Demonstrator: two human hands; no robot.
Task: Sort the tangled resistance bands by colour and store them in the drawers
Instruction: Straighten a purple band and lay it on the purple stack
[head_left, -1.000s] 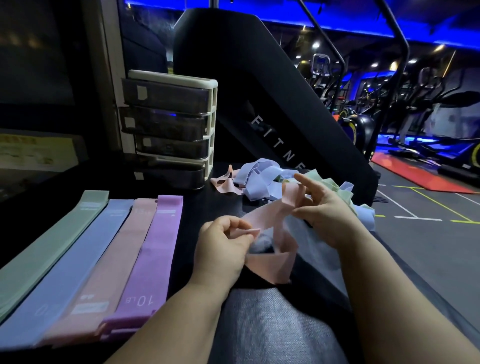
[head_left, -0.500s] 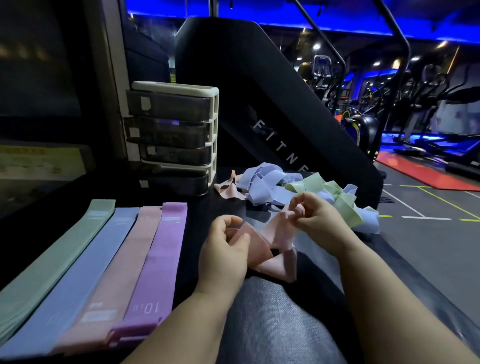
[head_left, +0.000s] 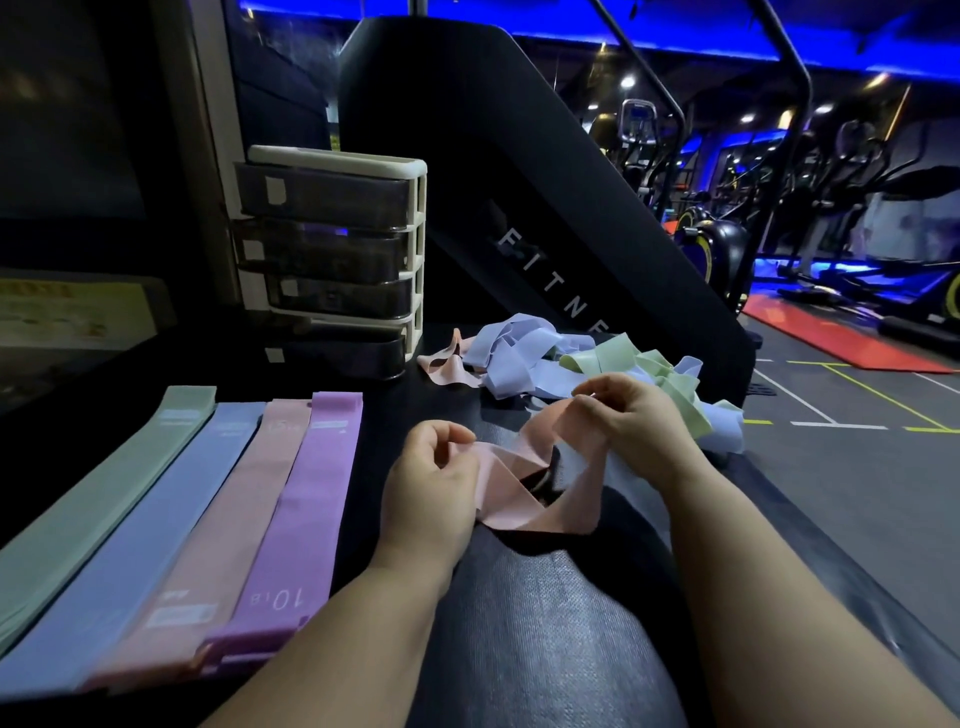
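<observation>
Loose band heap (head_left: 519, 353) beside drawers (head_left: 332, 254)

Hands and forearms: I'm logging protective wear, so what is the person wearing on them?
Nothing visible: the left hand and right hand carry no gloves, rings or watch, and no sleeve shows up to the frame's edge.

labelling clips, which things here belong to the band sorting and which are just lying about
Job: pink band in left hand and right hand; tangled pile; four flat bands; drawer unit.
Lying about: stair machine; exercise bike; yellow sign.
</observation>
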